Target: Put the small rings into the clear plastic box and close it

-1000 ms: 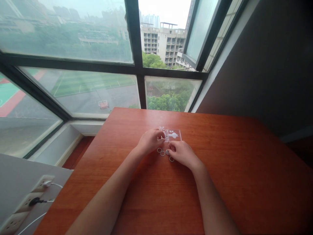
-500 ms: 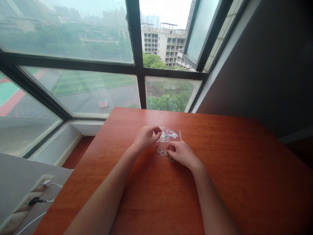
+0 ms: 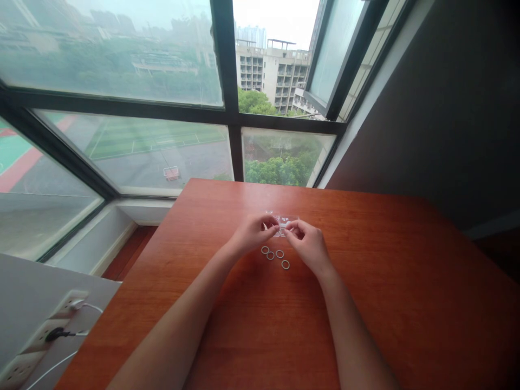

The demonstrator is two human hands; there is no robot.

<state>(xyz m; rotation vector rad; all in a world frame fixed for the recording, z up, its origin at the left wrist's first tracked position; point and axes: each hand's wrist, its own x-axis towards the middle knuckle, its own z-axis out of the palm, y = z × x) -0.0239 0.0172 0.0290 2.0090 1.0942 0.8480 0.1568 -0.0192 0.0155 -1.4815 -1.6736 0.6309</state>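
Over a small clear plastic case point(image 3: 296, 220), my left hand point(image 3: 257, 234) and my right hand point(image 3: 309, 242) come close together, fingertips nearly meeting. Between them is a thin pale ring point(image 3: 281, 232), pinched by the right thumb and finger. The left thumb and forefinger close on its other side; the exact contact is too small to make out. Nearer me, several loose grey-white rings lie flat on the table, among them a left ring point(image 3: 265, 246) and a front ring point(image 3: 285, 268). My hands hide much of the case and its small contents.
The reddish-brown wooden table point(image 3: 260, 325) reaches to the windows point(image 3: 170, 146) at the back. A dark wall point(image 3: 426, 119) rises on the right. Sockets with plugged-in cables point(image 3: 60, 333) sit on the low wall at the lower left.
My right hand has moved from the loose rings up and away to the case. The left hand has shifted slightly right and nearer, and both hands now meet around a ring.
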